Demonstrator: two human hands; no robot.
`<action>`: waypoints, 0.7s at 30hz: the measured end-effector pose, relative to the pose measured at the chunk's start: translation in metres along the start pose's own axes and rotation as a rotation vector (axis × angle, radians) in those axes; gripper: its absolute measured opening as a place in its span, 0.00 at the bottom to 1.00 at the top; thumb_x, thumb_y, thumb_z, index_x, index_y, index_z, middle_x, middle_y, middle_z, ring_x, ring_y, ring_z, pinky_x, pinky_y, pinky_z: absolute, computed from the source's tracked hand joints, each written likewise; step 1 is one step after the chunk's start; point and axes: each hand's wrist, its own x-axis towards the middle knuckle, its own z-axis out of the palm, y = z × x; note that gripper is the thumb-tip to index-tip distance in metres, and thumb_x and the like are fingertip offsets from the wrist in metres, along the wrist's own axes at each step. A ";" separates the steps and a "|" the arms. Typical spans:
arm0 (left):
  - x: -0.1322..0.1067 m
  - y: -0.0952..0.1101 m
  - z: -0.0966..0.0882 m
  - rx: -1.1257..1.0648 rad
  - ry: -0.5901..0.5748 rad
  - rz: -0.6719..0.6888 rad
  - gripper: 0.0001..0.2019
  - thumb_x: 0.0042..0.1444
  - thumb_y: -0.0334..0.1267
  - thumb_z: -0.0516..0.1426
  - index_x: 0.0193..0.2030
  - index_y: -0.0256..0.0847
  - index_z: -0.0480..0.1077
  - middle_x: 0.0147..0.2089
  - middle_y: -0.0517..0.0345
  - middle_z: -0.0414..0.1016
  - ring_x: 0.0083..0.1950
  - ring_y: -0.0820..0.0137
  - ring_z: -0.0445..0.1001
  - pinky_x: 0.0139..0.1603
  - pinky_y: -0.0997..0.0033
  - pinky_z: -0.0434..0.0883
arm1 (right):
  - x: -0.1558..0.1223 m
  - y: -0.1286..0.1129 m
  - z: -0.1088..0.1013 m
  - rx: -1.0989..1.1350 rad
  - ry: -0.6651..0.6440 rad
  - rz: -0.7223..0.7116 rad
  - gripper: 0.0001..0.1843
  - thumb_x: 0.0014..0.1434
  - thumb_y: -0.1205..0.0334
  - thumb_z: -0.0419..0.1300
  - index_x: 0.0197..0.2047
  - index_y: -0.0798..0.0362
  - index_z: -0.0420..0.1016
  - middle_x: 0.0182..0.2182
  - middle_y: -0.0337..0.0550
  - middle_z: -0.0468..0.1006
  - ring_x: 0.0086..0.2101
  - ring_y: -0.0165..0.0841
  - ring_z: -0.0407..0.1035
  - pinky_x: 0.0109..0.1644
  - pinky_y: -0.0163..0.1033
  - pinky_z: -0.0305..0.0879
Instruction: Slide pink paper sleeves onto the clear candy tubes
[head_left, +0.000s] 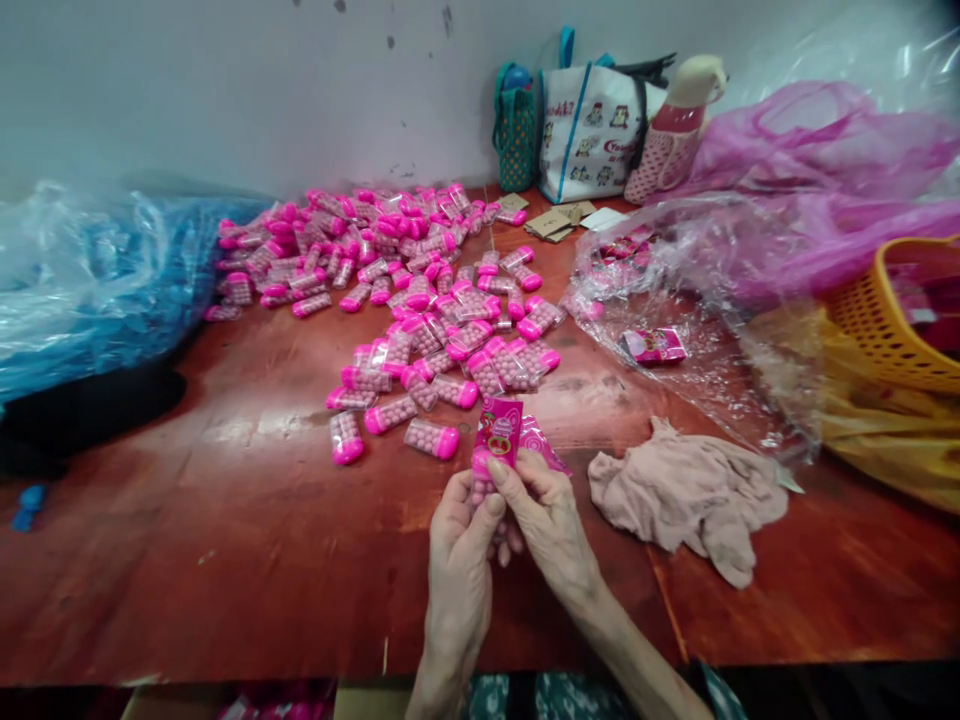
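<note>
Near the table's front edge, my left hand (459,545) is closed around a clear tube of pink candy balls (481,490). My right hand (553,515) pinches a printed pink sleeve (499,428) between thumb and fingers, at the tube's capped end. How far the sleeve covers the cap cannot be made out behind my fingers. More pink printed wrapping (541,442) sticks out behind my right hand, seemingly held in it. Beyond my hands lies a large heap of similar capped candy tubes (420,330), the closest ones just past my fingertips.
Right of my hands lie a crumpled beige cloth (690,490), a clear plastic bag (697,290) with pink sleeves (655,345), and a yellow basket (892,340). A blue plastic bundle (97,280) is at left. A tote bag (589,135) and bottles stand against the wall.
</note>
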 end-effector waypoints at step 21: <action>-0.001 -0.002 -0.006 0.031 -0.041 -0.020 0.04 0.53 0.34 0.56 0.33 0.37 0.67 0.22 0.62 0.67 0.20 0.79 0.63 0.18 0.81 0.55 | 0.002 -0.006 0.001 0.411 0.026 0.246 0.16 0.52 0.50 0.59 0.24 0.55 0.68 0.12 0.30 0.63 0.09 0.21 0.54 0.08 0.27 0.52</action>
